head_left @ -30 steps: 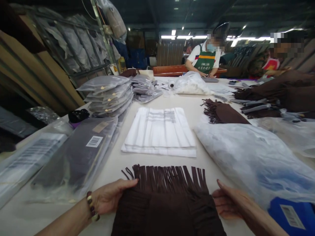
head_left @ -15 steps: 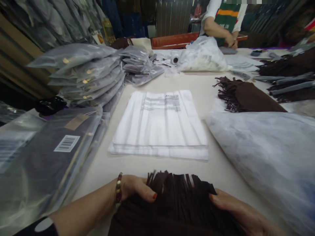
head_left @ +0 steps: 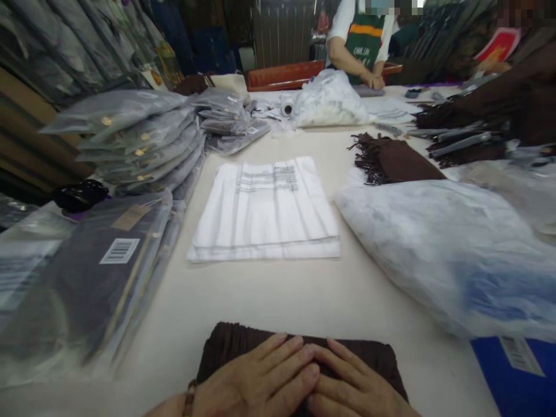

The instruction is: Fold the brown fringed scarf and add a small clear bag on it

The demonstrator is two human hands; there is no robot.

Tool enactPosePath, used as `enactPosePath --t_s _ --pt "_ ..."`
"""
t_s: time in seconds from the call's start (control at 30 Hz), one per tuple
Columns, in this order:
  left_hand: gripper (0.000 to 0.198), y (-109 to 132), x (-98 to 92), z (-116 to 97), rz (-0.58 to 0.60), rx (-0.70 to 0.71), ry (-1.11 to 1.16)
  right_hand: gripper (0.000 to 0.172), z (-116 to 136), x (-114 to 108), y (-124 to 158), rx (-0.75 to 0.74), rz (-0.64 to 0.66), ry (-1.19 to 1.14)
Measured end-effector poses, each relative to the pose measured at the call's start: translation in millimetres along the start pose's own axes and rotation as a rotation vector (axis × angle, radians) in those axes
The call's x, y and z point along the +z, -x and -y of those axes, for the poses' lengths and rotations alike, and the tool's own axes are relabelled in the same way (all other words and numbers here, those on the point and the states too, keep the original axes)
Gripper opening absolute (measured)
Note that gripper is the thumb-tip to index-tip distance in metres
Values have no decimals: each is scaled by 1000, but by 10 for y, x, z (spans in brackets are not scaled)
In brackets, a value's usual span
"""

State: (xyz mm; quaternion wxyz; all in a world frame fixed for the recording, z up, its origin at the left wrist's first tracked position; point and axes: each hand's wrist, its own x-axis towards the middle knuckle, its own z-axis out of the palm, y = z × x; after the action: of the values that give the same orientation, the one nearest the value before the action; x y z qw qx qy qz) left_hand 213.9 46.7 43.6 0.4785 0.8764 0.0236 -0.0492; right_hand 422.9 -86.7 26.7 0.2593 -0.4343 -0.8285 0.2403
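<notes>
Two hands (head_left: pixel 260 376) (head_left: pixel 358 385) on one cloth (head_left: pixel 228 347)

A: Head camera, one: station?
B: Near side of the folded white striped cloth (head_left: pixel 264 211), raised, close above the folded dark-brown cloth (head_left: pixel 230 348).
A: Facing?
B: Forward, downward, over the striped cloth to the green-aproned co-worker (head_left: pixel 364 45) beyond.

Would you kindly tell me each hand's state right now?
Left hand: open, palm down on the folded dark-brown cloth.
Right hand: open, palm down on the same cloth.
</notes>
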Motion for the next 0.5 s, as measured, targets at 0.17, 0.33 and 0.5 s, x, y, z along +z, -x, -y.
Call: enactPosePath --t_s 0.17,0.33,0.5 --pt "58 206 454 28 -110 141 -521 39 190 217 90 -136 24 539" --pt "64 378 788 66 -252 205 -912 44 405 369 224 -210 -126 823" --pt "90 366 771 23 -182 95 -766 65 411 522 260 -88 -115 784"
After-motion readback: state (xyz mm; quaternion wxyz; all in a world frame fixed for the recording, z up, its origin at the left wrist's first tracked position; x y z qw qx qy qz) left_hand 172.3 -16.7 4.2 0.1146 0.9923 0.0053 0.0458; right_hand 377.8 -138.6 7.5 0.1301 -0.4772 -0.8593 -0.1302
